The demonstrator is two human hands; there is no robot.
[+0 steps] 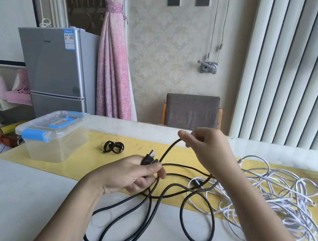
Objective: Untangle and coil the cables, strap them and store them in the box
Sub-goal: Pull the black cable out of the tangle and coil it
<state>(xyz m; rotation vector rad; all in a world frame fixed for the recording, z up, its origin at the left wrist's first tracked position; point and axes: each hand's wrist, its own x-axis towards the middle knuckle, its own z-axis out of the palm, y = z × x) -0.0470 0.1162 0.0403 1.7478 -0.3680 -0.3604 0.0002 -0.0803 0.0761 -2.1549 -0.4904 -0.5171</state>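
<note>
1. Head view: my left hand (132, 175) pinches the plug end (148, 158) of the black cable (169, 151) between thumb and curled fingers, above the yellow runner (87, 166);
2. my right hand (208, 147) is higher, its fingertips pinching the same cable a little way along from the plug;
3. the rest of it lies in loose loops on the white table (14, 201), toward me;
4. the white cable (279, 203) sits tangled at the right, with the black one crossing its edge;
5. the black straps (113, 147) lie near the lidded clear box (52, 148) at the left.

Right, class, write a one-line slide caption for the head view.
Left hand holds the black cable by its plug, right hand pinches it higher up; white cables, straps and closed box nearby.
</note>
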